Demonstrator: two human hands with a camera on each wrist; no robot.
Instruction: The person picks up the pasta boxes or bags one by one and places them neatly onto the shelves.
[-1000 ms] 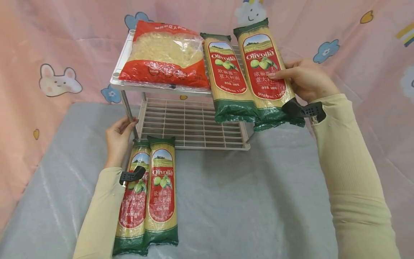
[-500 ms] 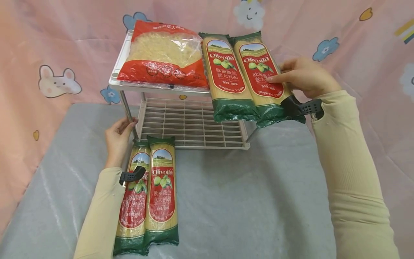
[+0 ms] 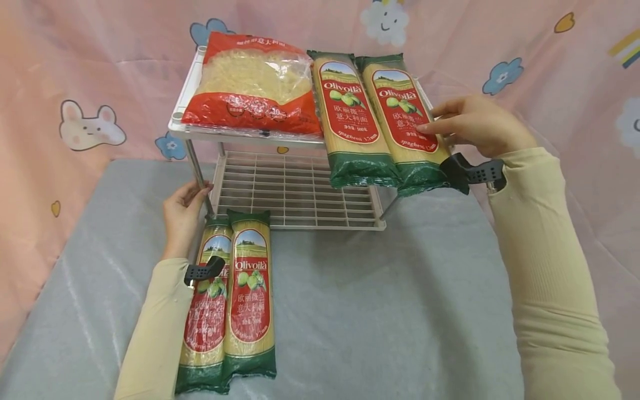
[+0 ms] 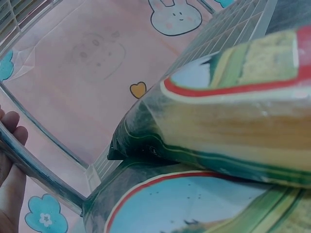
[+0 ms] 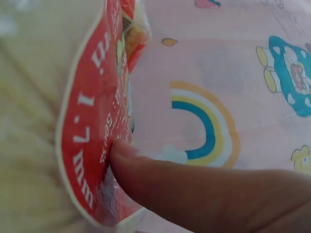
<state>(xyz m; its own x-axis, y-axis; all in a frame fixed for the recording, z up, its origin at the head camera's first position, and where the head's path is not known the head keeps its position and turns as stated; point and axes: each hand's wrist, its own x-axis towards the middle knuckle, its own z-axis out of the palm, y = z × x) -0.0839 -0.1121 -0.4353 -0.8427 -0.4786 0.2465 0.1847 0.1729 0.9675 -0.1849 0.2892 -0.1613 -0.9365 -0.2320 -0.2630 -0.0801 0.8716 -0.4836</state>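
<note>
Pink curtain (image 3: 135, 50) hung at back, softly creased. Rabbit (image 3: 92, 126) printed at left, blue flower (image 3: 170, 145) near it, small heart (image 3: 55, 209) below. Smiling cloud (image 3: 385, 23) printed at top, right of centre. Second flower (image 3: 502, 76) and second heart (image 3: 565, 23) printed farther right, rainbow (image 3: 627, 51) cut off by view's edge. Grey cloth (image 3: 360, 316) spread below.

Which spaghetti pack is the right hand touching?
The rightmost spaghetti pack, on the top shelf: the right hand touches its label. Its neighbour lies to its left; the other two lie on the grey cloth.
</note>
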